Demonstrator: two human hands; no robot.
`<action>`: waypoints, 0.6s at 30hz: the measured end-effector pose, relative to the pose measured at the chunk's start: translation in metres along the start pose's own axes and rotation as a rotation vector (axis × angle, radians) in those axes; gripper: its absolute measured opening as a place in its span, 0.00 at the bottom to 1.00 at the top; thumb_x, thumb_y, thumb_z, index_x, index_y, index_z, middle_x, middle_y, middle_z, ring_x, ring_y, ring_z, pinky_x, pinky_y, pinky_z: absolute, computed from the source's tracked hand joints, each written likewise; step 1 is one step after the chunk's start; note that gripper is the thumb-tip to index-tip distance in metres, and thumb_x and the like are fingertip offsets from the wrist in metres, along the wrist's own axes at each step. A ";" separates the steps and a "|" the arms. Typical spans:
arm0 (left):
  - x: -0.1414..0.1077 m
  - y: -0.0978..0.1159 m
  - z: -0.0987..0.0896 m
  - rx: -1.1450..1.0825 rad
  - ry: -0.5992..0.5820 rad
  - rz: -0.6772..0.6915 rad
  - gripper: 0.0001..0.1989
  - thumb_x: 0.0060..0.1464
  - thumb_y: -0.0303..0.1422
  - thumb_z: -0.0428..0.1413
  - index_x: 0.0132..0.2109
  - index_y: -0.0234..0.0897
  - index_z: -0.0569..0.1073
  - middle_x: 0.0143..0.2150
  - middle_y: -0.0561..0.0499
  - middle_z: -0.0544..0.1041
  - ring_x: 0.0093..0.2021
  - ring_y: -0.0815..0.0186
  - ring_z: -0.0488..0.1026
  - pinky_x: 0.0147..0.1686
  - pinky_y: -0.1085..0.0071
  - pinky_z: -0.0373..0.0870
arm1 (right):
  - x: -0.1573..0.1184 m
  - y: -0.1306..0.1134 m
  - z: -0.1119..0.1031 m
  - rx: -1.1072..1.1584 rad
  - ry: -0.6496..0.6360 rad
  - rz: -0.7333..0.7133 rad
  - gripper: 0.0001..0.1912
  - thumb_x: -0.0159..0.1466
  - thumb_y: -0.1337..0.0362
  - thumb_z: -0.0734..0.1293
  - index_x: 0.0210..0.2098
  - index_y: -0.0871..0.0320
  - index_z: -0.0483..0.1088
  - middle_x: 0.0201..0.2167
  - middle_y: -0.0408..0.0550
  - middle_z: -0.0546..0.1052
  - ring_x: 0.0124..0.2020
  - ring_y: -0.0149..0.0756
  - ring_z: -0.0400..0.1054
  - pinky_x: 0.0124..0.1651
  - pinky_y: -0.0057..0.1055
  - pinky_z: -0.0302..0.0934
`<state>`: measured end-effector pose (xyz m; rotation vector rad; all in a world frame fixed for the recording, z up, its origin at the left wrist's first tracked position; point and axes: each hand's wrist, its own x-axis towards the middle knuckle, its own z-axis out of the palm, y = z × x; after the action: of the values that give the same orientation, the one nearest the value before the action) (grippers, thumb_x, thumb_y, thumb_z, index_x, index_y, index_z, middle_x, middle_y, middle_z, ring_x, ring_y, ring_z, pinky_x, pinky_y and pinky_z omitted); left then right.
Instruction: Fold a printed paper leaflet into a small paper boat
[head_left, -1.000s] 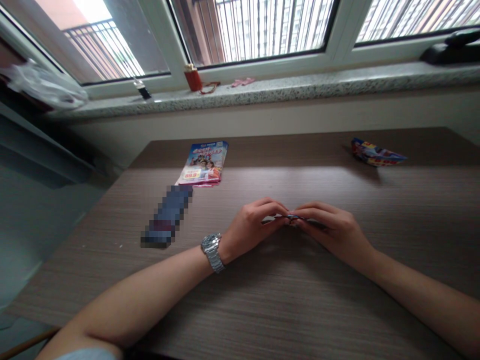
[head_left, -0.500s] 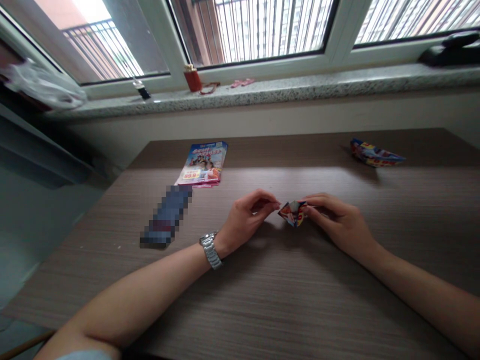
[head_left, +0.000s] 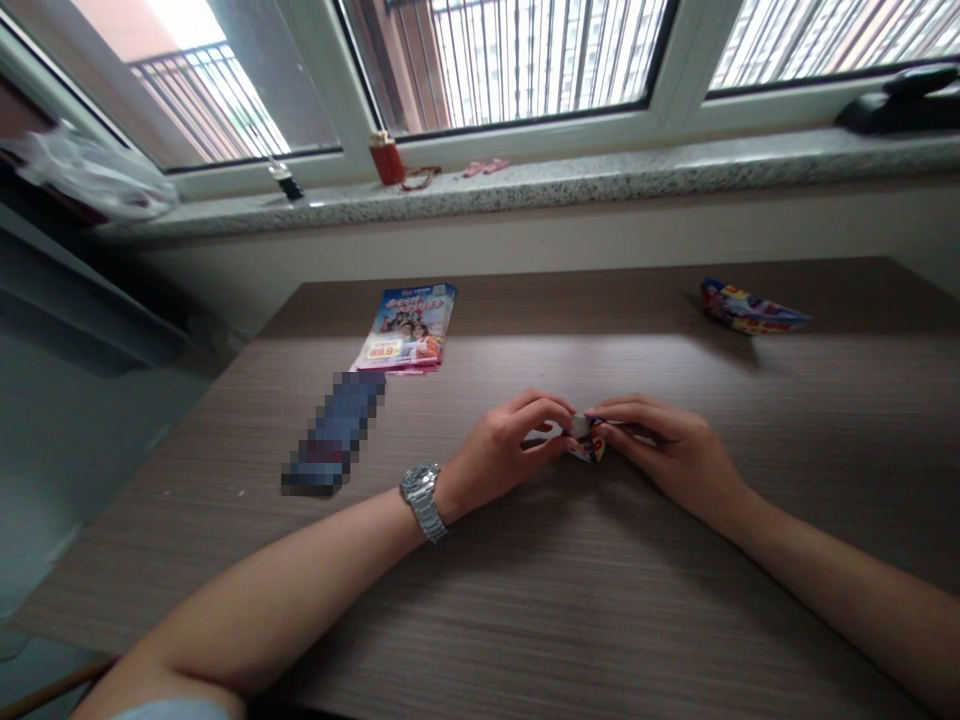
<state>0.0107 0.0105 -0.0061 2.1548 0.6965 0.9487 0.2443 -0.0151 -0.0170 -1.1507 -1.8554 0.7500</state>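
A small folded piece of printed paper (head_left: 587,446) is between my two hands, just above the table (head_left: 480,600). My left hand (head_left: 521,440), with a metal watch (head_left: 424,500) at the wrist, pinches its left side between thumb and fingers. On its right side, my right hand (head_left: 667,440) grips it in the same way. My fingertips cover much of the paper, so its full shape is hidden. A folded paper boat (head_left: 752,308), in similar blue, red and yellow print, stands at the far right of the table.
A stack of printed leaflets (head_left: 409,325) lies at the back left, with a blurred-out dark flat object (head_left: 336,432) in front of it. On the stone windowsill (head_left: 600,185) stand a red container (head_left: 387,160), a small dark-based item (head_left: 286,180) and a plastic bag (head_left: 97,175).
My left hand has moved right and taken hold of the paper's left side, where its fingers were just beside it. My right hand keeps its grip.
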 end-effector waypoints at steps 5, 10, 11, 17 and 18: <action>-0.003 -0.005 -0.001 -0.011 -0.015 -0.058 0.05 0.64 0.31 0.57 0.44 0.34 0.72 0.45 0.48 0.77 0.44 0.69 0.76 0.47 0.70 0.78 | 0.001 -0.001 -0.001 0.028 0.023 0.043 0.09 0.67 0.57 0.67 0.41 0.51 0.78 0.42 0.49 0.81 0.44 0.42 0.76 0.45 0.38 0.73; -0.002 -0.008 -0.006 0.079 -0.008 -0.043 0.05 0.64 0.31 0.57 0.45 0.34 0.73 0.44 0.48 0.78 0.43 0.68 0.76 0.46 0.71 0.76 | 0.001 -0.002 -0.002 0.027 0.049 0.109 0.11 0.67 0.53 0.67 0.40 0.52 0.77 0.39 0.48 0.81 0.40 0.42 0.76 0.43 0.37 0.73; -0.002 -0.008 -0.007 0.099 -0.021 -0.029 0.05 0.64 0.30 0.56 0.45 0.35 0.74 0.44 0.47 0.78 0.43 0.68 0.76 0.47 0.70 0.75 | 0.001 -0.001 -0.002 0.024 0.048 0.117 0.12 0.67 0.53 0.66 0.40 0.52 0.76 0.38 0.48 0.81 0.39 0.41 0.76 0.42 0.37 0.73; -0.001 -0.009 -0.010 0.142 -0.094 0.032 0.07 0.66 0.30 0.52 0.45 0.36 0.75 0.47 0.45 0.76 0.45 0.67 0.76 0.48 0.70 0.75 | -0.002 0.007 0.000 0.036 0.009 0.122 0.11 0.69 0.54 0.64 0.43 0.53 0.72 0.37 0.47 0.80 0.37 0.39 0.76 0.42 0.36 0.72; -0.001 -0.008 -0.010 0.145 -0.093 0.029 0.07 0.67 0.30 0.52 0.45 0.36 0.75 0.47 0.45 0.76 0.45 0.67 0.76 0.48 0.69 0.74 | -0.003 0.008 0.001 0.051 0.003 0.118 0.10 0.69 0.55 0.64 0.45 0.53 0.71 0.38 0.47 0.80 0.38 0.39 0.76 0.43 0.35 0.72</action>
<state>0.0009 0.0183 -0.0078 2.3257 0.7099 0.8288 0.2476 -0.0141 -0.0252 -1.2363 -1.7674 0.8564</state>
